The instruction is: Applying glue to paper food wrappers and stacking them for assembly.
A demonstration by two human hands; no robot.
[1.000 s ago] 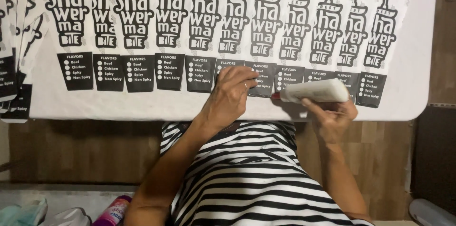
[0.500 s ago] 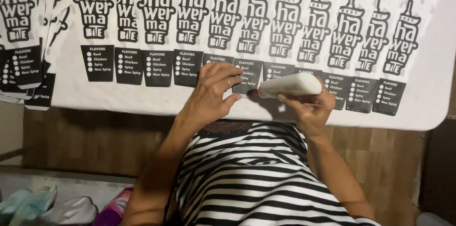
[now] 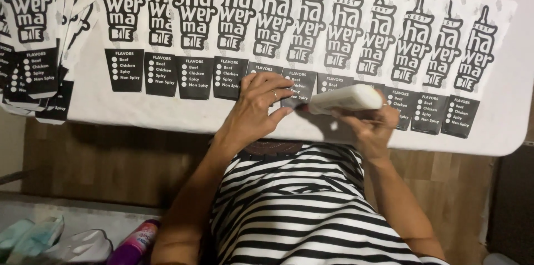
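White table (image 3: pixel 517 131) — hands (image 3: pixel 257 103) on sleeves (image 3: pixel 295 84)

Left hand (image 3: pixel 257 106): palm down, wrist slightly bent, fingers (image 3: pixel 273 82) spread and curved with the tips pressing downward, thumb extended toward the other hand; the bare forearm runs from the lower left up to the wrist. Right hand (image 3: pixel 371 126): fingers curled shut in a grasp, knuckles turned down and outward, thumb side directed toward the left fingertips; its forearm rises from the lower right. The two hands lie near each other but apart, the right hand just beyond the left thumb tip.
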